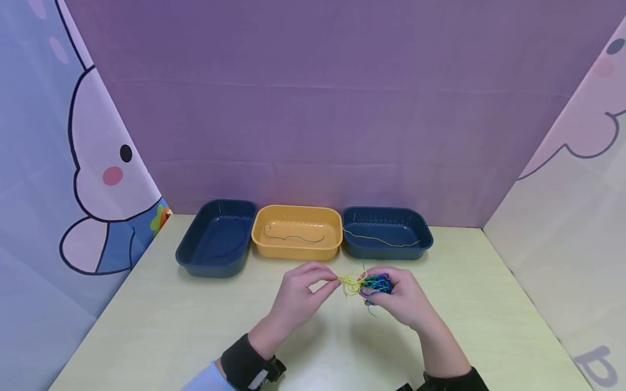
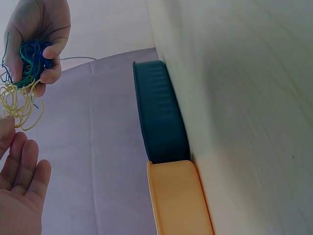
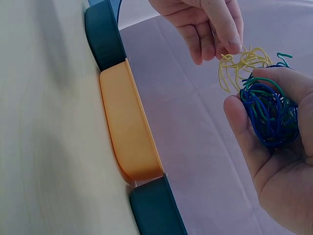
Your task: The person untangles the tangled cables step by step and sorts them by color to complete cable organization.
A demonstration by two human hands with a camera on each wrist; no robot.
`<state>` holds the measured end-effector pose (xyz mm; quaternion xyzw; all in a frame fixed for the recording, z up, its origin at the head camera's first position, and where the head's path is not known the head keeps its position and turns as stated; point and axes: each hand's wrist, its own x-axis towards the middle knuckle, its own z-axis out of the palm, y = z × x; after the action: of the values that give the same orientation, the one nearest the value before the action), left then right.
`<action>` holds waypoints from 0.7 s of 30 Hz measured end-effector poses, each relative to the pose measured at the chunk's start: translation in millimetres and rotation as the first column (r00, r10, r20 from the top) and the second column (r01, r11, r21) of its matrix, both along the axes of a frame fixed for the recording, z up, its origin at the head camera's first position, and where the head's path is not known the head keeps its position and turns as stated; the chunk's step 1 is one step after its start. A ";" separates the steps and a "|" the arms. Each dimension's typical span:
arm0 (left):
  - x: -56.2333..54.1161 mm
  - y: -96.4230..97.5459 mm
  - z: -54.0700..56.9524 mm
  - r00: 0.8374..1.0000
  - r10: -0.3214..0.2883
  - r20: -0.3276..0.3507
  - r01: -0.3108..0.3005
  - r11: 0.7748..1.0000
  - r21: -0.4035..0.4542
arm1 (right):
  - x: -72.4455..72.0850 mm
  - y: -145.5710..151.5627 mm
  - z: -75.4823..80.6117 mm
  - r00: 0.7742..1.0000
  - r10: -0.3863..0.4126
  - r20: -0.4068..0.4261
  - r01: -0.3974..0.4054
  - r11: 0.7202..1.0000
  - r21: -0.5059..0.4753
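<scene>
My left hand (image 1: 299,293) pinches the end of some tangled yellow strings (image 1: 350,285) between thumb and forefinger. My right hand (image 1: 405,301) grips a bundle of blue and green strings (image 3: 271,117) in its curled fingers. The yellow strings span the short gap between the hands and run into the bundle by the right thumb. Loose green ends poke out above and below the right hand. Both hands are held above the table, in front of the trays. In the left wrist view the left hand's other fingers (image 2: 39,178) are loosely bent, away from the strings.
Three trays line the back of the table (image 1: 205,326): a dark blue one (image 1: 202,270) at left with a dark string inside, a yellow-orange one (image 1: 295,253) holding a dark string, and another blue one (image 1: 386,253) with a yellow string. Purple cloth (image 1: 313,125) hangs behind.
</scene>
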<state>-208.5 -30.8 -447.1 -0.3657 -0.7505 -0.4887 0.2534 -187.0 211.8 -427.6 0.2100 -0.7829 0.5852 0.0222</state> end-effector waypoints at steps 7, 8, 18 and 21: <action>0.1 -2.6 3.4 1.000 0.001 0.022 0.000 1.000 -0.024 | -0.6 3.3 1.1 1.000 -0.023 -0.014 0.023 1.000 0.016; 0.2 -2.7 4.0 1.000 -0.001 0.030 0.002 1.000 -0.028 | -0.9 3.8 1.1 1.000 -0.023 -0.019 0.024 1.000 0.017; 2.3 -6.3 10.8 0.988 0.023 0.156 -0.013 0.998 -0.066 | 0.0 7.6 3.7 0.998 -0.057 -0.009 0.057 0.998 0.020; 2.0 -8.7 13.5 0.985 0.028 0.169 -0.018 0.998 -0.058 | 1.0 8.6 5.4 0.998 -0.066 -0.007 0.066 0.997 0.029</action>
<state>-206.5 -39.5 -433.5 -0.3211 -0.7869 -0.4939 0.1840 -186.0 220.4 -422.2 0.1860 -0.7979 0.5720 0.0407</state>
